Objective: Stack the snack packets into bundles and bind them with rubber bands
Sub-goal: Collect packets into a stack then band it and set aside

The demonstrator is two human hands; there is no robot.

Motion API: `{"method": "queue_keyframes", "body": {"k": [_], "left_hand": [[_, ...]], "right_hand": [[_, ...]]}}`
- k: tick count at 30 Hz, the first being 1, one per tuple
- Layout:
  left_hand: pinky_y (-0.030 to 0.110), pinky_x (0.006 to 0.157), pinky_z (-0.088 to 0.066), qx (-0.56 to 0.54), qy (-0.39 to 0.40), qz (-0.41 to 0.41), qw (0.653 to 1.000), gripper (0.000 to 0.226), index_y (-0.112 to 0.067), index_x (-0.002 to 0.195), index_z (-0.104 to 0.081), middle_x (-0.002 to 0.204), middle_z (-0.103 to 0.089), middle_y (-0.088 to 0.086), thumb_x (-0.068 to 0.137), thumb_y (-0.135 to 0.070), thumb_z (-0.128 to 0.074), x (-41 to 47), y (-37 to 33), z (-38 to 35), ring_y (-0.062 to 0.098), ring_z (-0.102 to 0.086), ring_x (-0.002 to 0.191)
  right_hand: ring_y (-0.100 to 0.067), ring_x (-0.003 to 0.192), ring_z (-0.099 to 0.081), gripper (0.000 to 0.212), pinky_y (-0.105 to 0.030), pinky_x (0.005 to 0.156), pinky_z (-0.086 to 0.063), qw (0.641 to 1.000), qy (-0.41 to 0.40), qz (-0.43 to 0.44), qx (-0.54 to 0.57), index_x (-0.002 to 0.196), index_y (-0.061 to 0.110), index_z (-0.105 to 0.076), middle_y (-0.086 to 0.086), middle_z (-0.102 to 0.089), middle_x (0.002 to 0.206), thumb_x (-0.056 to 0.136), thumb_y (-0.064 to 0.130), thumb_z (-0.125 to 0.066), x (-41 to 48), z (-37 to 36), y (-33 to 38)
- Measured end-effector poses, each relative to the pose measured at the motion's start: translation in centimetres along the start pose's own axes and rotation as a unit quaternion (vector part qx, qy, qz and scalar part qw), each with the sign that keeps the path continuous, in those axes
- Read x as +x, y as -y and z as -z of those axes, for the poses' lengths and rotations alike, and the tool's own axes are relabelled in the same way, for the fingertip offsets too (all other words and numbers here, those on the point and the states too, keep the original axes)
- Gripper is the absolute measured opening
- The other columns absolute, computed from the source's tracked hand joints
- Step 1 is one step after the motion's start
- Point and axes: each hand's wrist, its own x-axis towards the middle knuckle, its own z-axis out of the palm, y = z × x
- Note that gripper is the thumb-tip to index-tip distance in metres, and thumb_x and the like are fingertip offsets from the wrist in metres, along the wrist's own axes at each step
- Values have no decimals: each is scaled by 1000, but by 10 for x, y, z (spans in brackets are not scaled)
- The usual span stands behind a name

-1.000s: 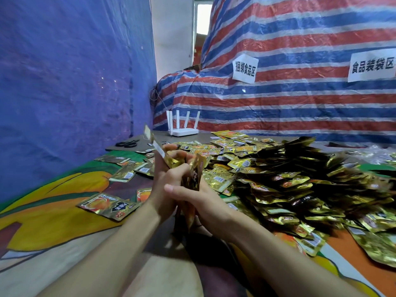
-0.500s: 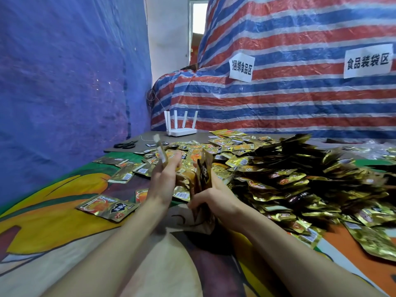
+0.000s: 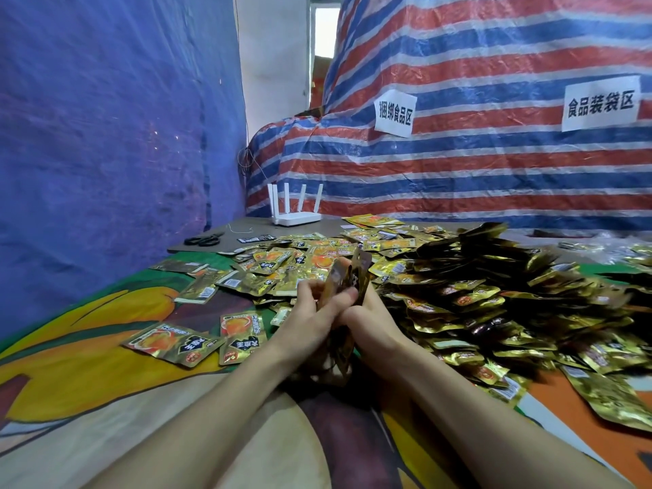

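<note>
An upright stack of gold snack packets [image 3: 347,277] is held on edge between both hands, just above the table. My left hand [image 3: 314,312] grips its left face, thumb across the near edge. My right hand [image 3: 374,321] grips its right face, and the two hands touch below the stack. A big heap of loose gold packets [image 3: 494,294] lies right of my hands. Two flat packets [image 3: 173,342] [image 3: 241,338] lie to the left. No rubber band shows.
A colourful printed cloth [image 3: 70,365] covers the table. Black scissors [image 3: 204,239] and a white router [image 3: 296,217] sit at the back on a grey board. A blue tarp wall rises on the left, a striped tarp [image 3: 458,164] behind.
The single packet my left hand held up apart from the stack is no longer held apart; both hands have closed together round the stack. The view has shifted slightly.
</note>
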Motion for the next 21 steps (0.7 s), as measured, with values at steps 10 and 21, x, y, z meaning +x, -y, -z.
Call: {"method": "queue_keyframes", "body": {"k": [10,21], "left_hand": [[26,98,-52,-59,-6,-75,995,116,-26,146,-37,128,-65,6,43,-42,-88,0,0,4,10,-68,110],[51,111,-44,-70,-23,-122,990,111,-41,145,-33,134,-58,21,50,-24,-87,-4,-1,-2,32,-61,123]], "right_hand": [[-32,107,-70,83,-46,90,-60,992,96,14,-84,135,7,-45,-22,-67,117,59,-1,-78,-2,7,1],[-38,114,-61,78,-55,93,-55,967,124,79,-207,130,17,-50,-22,-60,118,59,8,-80,3,4,1]]}}
